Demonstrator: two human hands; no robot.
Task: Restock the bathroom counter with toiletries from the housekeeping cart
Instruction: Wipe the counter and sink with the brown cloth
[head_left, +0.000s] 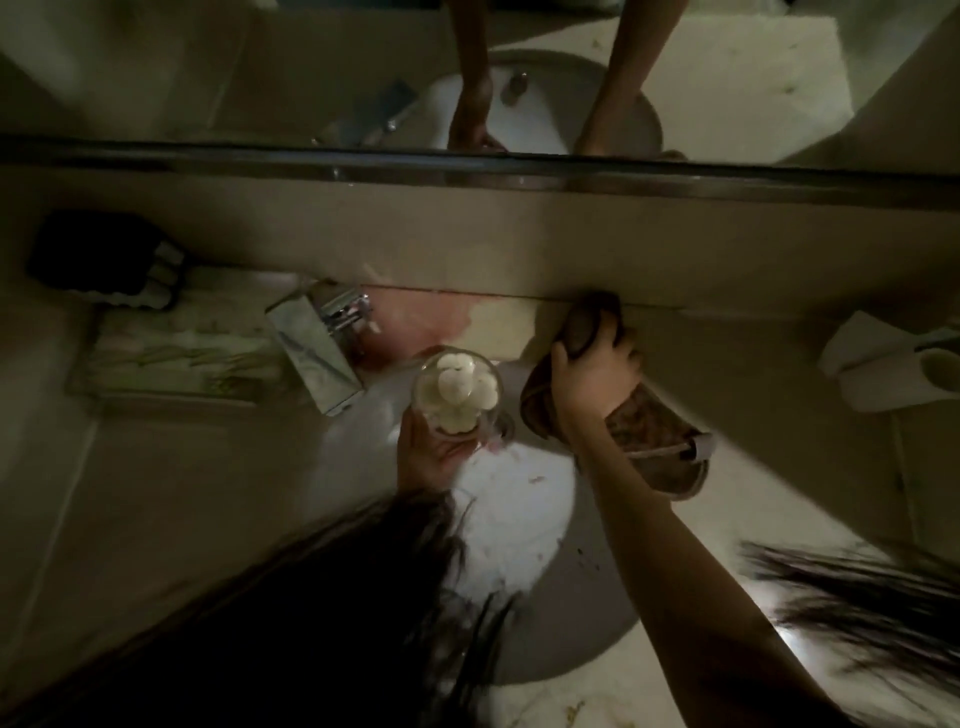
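Left hand (431, 453): your fingers curl under a clear jar (488, 397) of white round discs (453, 387), held over the sink's (519, 519) back rim. Right hand (592, 379): you grip a blurred brown object (587, 325) at the counter's (156, 493) back edge.

Left hand (427, 453) holding glass jar (496, 385), right hand (592, 379) gripping brown cloth (649, 431)

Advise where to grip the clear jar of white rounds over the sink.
Take the jar by its lower side wall from the near side, fingers wrapped round it, as the left hand does. It is round and upright, with white rounds piled to the top, so a grip from above looks poor. The right hand is busy with a brown woven piece.
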